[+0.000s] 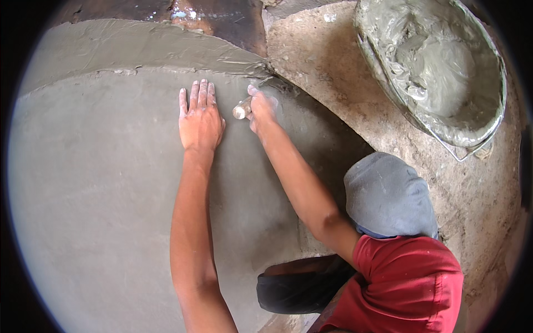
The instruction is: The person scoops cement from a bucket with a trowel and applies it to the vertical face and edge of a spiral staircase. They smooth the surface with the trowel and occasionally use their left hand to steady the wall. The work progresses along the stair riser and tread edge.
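My left hand [200, 119] lies flat, palm down, on a broad smooth surface of wet grey plaster [100, 177], holding nothing. Just to its right, my right hand [261, 108] is closed around the pale wooden handle of a trowel [242, 110]. The handle's end sticks out toward my left hand. The trowel's blade is mostly hidden behind my fingers, against the plaster's edge where a raised grey band [166, 47] meets rough ground.
A round metal pan [388, 94] of wet grey mortar stands at the upper right on rough sandy ground [333, 72]. A grey cloth-covered shape [388, 194] and my red sleeve [411, 277] fill the lower right. Dark wet ground [222, 16] lies beyond the plaster.
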`<state>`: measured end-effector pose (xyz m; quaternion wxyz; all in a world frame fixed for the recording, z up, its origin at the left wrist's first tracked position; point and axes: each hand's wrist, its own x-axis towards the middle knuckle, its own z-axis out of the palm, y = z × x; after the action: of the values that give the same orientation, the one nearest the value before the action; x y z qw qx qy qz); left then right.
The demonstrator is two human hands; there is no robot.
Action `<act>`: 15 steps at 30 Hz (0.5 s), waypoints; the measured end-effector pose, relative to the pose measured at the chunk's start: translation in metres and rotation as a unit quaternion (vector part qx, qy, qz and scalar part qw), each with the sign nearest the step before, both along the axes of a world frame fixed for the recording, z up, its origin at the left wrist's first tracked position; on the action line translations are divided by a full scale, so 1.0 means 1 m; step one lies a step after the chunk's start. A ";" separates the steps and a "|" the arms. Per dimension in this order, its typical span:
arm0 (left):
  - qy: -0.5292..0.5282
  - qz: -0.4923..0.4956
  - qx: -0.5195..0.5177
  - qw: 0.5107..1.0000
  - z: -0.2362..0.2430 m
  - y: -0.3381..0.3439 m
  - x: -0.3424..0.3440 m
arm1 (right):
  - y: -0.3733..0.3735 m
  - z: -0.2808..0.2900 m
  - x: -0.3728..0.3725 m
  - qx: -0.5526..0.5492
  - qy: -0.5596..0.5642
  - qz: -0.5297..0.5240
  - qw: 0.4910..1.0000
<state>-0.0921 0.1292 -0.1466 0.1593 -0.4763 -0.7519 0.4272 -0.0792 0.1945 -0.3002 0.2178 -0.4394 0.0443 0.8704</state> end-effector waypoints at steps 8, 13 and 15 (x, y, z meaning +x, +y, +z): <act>-0.001 0.012 0.042 0.999 0.001 0.002 -0.001 | -0.024 0.046 0.078 0.058 0.162 0.018 0.985; 0.009 0.009 0.027 1.000 0.002 0.004 -0.001 | -0.027 0.005 0.104 0.027 0.114 0.038 0.992; 0.013 0.009 0.025 1.000 0.001 0.006 -0.001 | -0.018 -0.023 0.097 -0.015 0.099 0.019 0.995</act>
<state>-0.0928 0.1348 -0.1451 0.1774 -0.4597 -0.7643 0.4159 0.0176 0.1761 -0.3237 0.1893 -0.3552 0.0706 0.9127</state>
